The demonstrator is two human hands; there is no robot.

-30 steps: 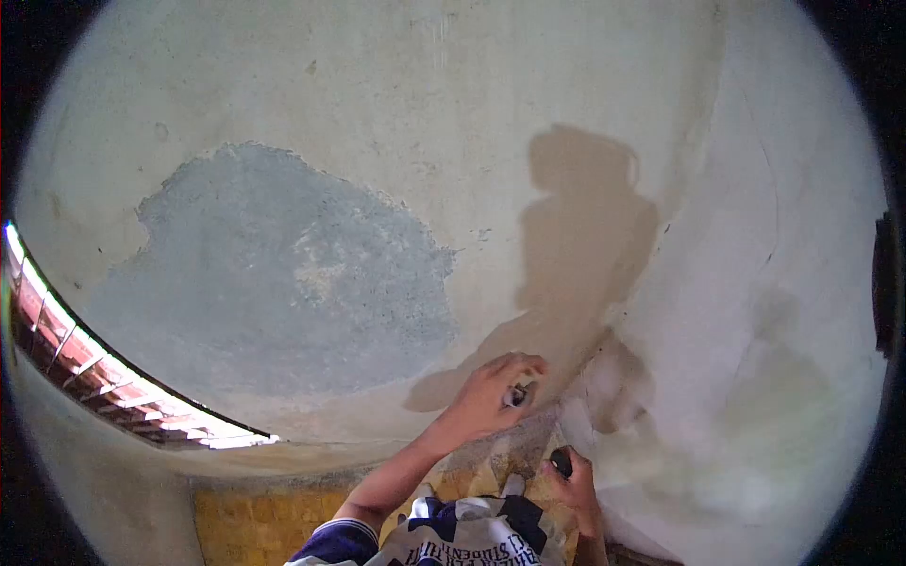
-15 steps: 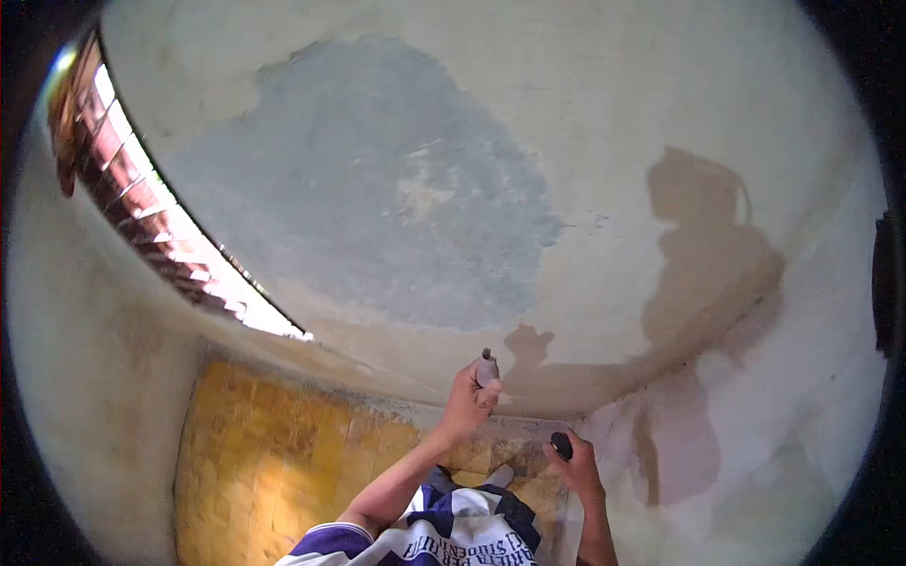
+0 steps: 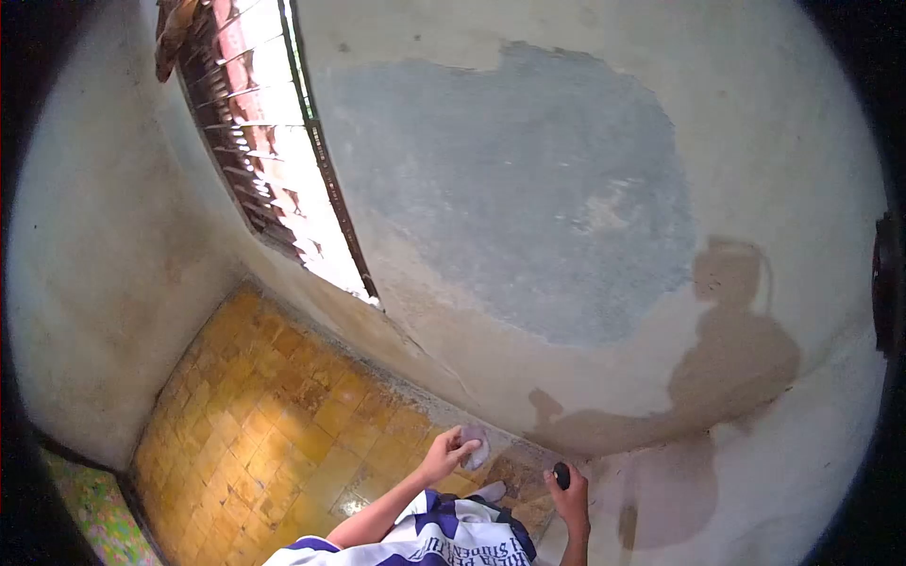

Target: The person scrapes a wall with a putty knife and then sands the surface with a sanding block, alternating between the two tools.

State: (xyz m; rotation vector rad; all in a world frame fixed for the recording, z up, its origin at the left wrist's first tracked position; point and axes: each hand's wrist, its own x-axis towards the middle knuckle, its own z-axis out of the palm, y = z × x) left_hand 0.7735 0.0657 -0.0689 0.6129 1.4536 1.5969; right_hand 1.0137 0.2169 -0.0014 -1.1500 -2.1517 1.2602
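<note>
My left hand (image 3: pixel 442 460) is closed around a small, flat greyish piece (image 3: pixel 475 447) with a rounded outline; its exact kind I cannot make out. It is held over the floor, apart from the wall. Lower right, my right hand (image 3: pixel 573 498) grips a small black rounded object (image 3: pixel 562 474), whose far part the fingers hide. In front of both hands rises a pale wall (image 3: pixel 755 141) bearing a large blue-grey patch (image 3: pixel 510 179). Lighter scuffs show on the right side of that patch.
A barred window (image 3: pixel 269 123) lets bright light in at the upper left. Yellow tiles (image 3: pixel 274 406) cover the floor, and a colourful patterned surface (image 3: pixel 94 509) shows at the lower left. Shadows (image 3: pixel 731 358) fall on the wall at right. A dark object (image 3: pixel 885 283) stands at the right edge.
The view has turned left, so window and patch appear farther right and more floor shows. My left hand has come down from near the wall, still holding the grey piece.
</note>
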